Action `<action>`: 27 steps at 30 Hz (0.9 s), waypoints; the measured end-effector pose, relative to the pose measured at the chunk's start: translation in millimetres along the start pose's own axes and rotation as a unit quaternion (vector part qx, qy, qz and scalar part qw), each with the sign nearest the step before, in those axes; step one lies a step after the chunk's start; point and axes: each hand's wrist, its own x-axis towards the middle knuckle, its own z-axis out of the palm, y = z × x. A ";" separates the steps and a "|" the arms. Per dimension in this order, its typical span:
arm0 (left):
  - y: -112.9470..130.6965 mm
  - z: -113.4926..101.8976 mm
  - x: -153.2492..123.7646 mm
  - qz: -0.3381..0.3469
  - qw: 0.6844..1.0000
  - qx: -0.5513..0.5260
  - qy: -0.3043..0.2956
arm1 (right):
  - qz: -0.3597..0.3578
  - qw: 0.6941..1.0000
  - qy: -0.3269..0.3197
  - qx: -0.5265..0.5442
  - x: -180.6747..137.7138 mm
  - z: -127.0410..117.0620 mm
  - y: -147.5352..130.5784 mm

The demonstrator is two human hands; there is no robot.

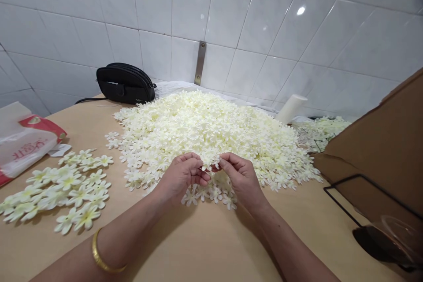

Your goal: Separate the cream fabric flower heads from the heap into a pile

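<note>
Head view: I have left hand and right hand pinched on one cream flower over the near edge of the pile on the table; slack fingertips could lose it among identical pieces.

A thin gold bangle rings the bare left forearm.

Flower pile cream-white, yellow centres; bag black; bangle gold; table tan.

bare table ahead; flower heap beyond; cardboard box right
</note>
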 end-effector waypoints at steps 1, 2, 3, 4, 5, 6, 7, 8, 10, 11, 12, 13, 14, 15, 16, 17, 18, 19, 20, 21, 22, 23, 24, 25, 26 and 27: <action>1.0 -0.2 0.2 0.002 1.000 -0.001 0.006 | -0.006 1.000 0.011 -0.001 0.5 -1.2 0.0; 2.1 -0.6 0.5 0.004 1.000 -0.001 0.012 | -0.016 0.999 0.029 -0.011 1.2 -2.9 -0.1; 3.1 -1.1 1.0 0.009 1.000 0.001 0.020 | -0.032 0.998 0.053 -0.032 2.0 -5.1 -0.1; 4.1 -1.7 1.5 0.015 0.999 0.003 0.030 | -0.052 0.993 0.083 -0.065 3.2 -7.6 0.0; 5.0 -2.3 1.9 0.021 0.999 0.007 0.039 | -0.075 0.985 0.114 -0.107 4.5 -10.4 0.3; 5.6 -2.8 2.2 0.027 0.998 0.010 0.048 | -0.099 0.973 0.141 -0.153 5.9 -13.2 0.9; 6.0 -3.0 2.3 0.031 0.998 0.013 0.055 | -0.123 0.959 0.161 -0.198 7.4 -15.9 1.9; 6.1 -3.0 2.3 0.033 0.997 0.017 0.060 | -0.147 0.944 0.172 -0.241 8.7 -18.0 3.3; 5.7 -2.0 1.9 0.031 0.997 0.028 0.066 | -0.190 0.913 0.171 -0.317 10.9 -20.4 7.2; 5.3 -1.3 1.6 0.030 0.997 0.034 0.068 | -0.208 0.897 0.164 -0.353 11.7 -20.5 9.6; 4.8 -0.5 1.3 0.028 0.996 0.040 0.069 | -0.219 0.882 0.155 -0.387 12.2 -20.0 12.0; 4.3 0.2 1.1 0.026 0.996 0.045 0.069 | -0.226 0.868 0.143 -0.418 12.6 -19.1 14.3; 3.8 0.7 1.0 0.026 0.996 0.049 0.069 | -0.228 0.858 0.128 -0.442 12.8 -17.9 16.2; 3.4 1.0 0.8 0.026 0.996 0.053 0.068 | -0.228 0.852 0.114 -0.457 12.8 -16.7 17.7; 3.0 1.1 0.7 0.027 0.996 0.055 0.067 | -0.227 0.850 0.104 -0.463 12.7 -15.6 18.3; 2.6 1.0 0.6 0.027 0.996 0.056 0.066 | -0.225 0.853 0.100 -0.460 12.4 -14.6 18.1; 2.1 0.8 0.4 0.028 0.996 0.057 0.066 | -0.226 0.858 0.103 -0.449 11.8 -13.7 16.9; 1.7 0.5 0.1 0.029 0.996 0.058 0.064 | -0.228 0.867 0.109 -0.429 10.8 -12.8 14.8; 1.2 0.2 -0.2 0.030 0.996 0.059 0.062 | -0.231 0.879 0.114 -0.402 9.6 -11.7 12.1; 0.8 0.0 -0.5 0.031 0.996 0.060 0.059 | -0.235 0.891 0.113 -0.371 8.0 -10.3 9.1; 0.4 0.0 -0.8 0.032 0.996 0.060 0.055 | -0.238 0.904 0.102 -0.341 6.2 -8.5 6.2; 0.3 0.2 -1.1 0.032 0.996 0.059 0.052 | -0.239 0.915 0.084 -0.315 4.4 -6.5 3.7; 0.3 0.5 -1.3 0.032 0.997 0.057 0.049 | -0.238 0.922 0.062 -0.298 2.7 -4.3 2.0; 0.4 0.9 -1.4 0.032 0.997 0.054 0.046 | -0.236 0.927 0.040 -0.289 1.1 -2.1 1.2; 0.6 1.2 -1.5 0.032 0.997 0.051 0.041 | -0.235 0.928 0.023 -0.286 -0.1 -0.1 1.2; 0.8 1.4 -1.4 0.034 0.998 0.049 0.034 | -0.236 0.928 0.013 -0.287 -0.9 1.5 1.9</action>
